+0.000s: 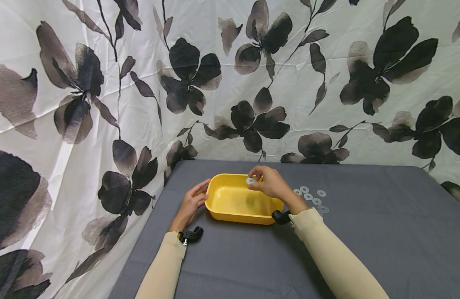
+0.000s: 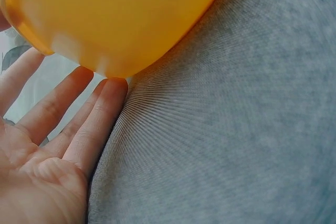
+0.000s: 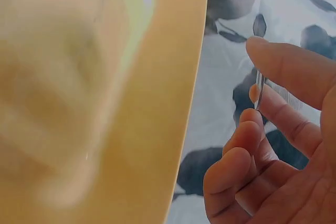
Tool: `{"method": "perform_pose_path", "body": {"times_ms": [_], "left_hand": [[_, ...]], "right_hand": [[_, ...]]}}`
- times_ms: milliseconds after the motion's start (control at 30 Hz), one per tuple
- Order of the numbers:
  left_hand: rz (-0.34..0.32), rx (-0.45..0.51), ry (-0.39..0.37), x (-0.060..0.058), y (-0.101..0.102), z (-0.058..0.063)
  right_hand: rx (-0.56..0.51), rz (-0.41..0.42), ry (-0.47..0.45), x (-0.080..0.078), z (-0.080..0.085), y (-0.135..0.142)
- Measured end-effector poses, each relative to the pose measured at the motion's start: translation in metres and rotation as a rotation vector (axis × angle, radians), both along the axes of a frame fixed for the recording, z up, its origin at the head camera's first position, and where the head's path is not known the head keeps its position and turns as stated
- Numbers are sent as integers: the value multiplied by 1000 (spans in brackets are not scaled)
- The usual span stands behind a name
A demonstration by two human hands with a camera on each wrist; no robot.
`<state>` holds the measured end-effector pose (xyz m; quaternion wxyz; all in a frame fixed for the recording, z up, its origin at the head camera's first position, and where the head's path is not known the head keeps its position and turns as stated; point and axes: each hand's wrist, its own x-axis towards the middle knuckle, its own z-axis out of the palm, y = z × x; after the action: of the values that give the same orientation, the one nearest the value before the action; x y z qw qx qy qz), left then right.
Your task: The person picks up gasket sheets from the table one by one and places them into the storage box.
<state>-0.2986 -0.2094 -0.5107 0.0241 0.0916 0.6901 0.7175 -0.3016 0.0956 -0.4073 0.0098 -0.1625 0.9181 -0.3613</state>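
A yellow rectangular tub (image 1: 231,216) with rounded corners sits on the grey cloth-covered table. Beside its left end is my left hand (image 1: 192,203), its fairly straight fingers (image 2: 86,129) touching the outer wall with their tips. Above the tub's back right part, my right hand (image 1: 269,182) pinches a flat washer (image 1: 250,180) between thumb and fingers. The right wrist view shows this washer (image 3: 260,88) edge-on as a thin, shiny strip, higher than the tub's rim. Several loose washers (image 1: 308,196) lie on the table to the right of the tub, near the right wrist.
The grey table (image 1: 383,216) reaches well past the tub to the right and front. Behind it and along its left side hangs a white curtain (image 1: 200,25) with dark flowers. Each wrist bears a black camera mount (image 1: 192,234).
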Motion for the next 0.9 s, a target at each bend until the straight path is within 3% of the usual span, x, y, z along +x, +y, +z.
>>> {"method": "perform_pose_path", "body": {"times_ms": [433, 900], "left_hand": [[-8, 3, -4, 0, 0, 3], [-9, 24, -13, -2, -1, 1]], "right_hand": [[-19, 40, -17, 2, 2, -42], [12, 8, -35, 1, -7, -71]]}}
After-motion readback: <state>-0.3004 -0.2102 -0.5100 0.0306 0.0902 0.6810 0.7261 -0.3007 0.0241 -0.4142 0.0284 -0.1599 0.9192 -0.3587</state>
